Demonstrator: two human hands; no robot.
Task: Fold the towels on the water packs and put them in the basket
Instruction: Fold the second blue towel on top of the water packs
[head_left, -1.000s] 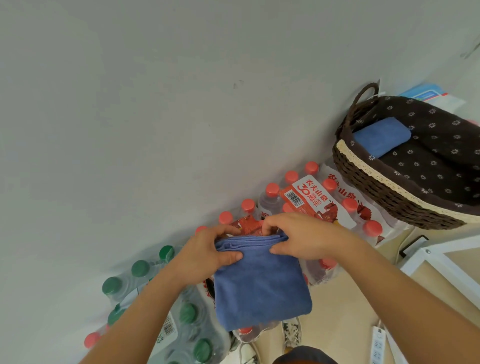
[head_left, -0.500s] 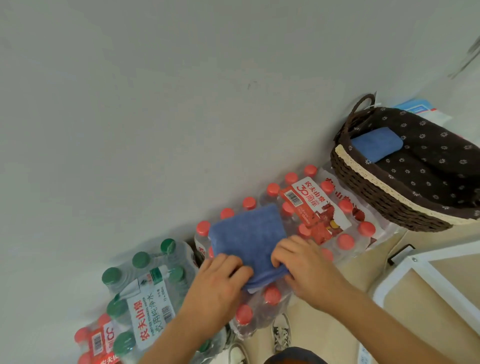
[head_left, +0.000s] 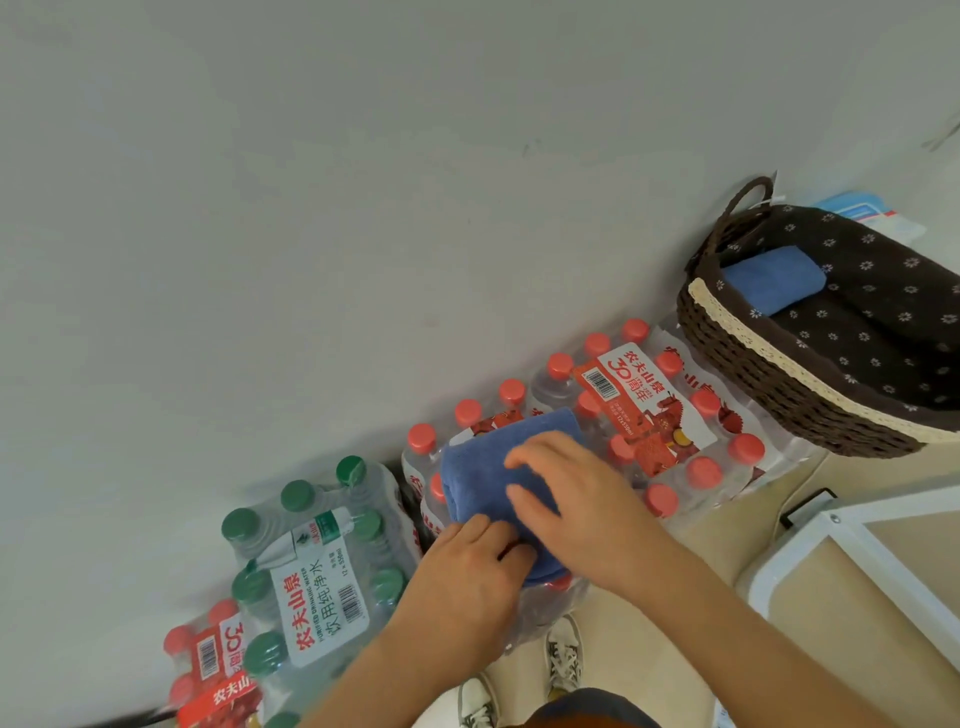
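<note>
The fingertips of the left hand (head_left: 467, 577) are hidden where they meet the near edge of the blue towel (head_left: 483, 478). Its fingers are bent, but I cannot tell whether they grip the cloth. The right hand (head_left: 566, 499) lies flat on the towel with fingers spread, holding nothing. The folded towel rests on the left end of the red-capped water pack (head_left: 649, 415), covering some caps. At the pack's right end is the basket (head_left: 769, 364), cut off by the frame, with 1 second towel (head_left: 774, 278) against its left wall. A green-capped pack (head_left: 317, 561) sits to the left.
</note>
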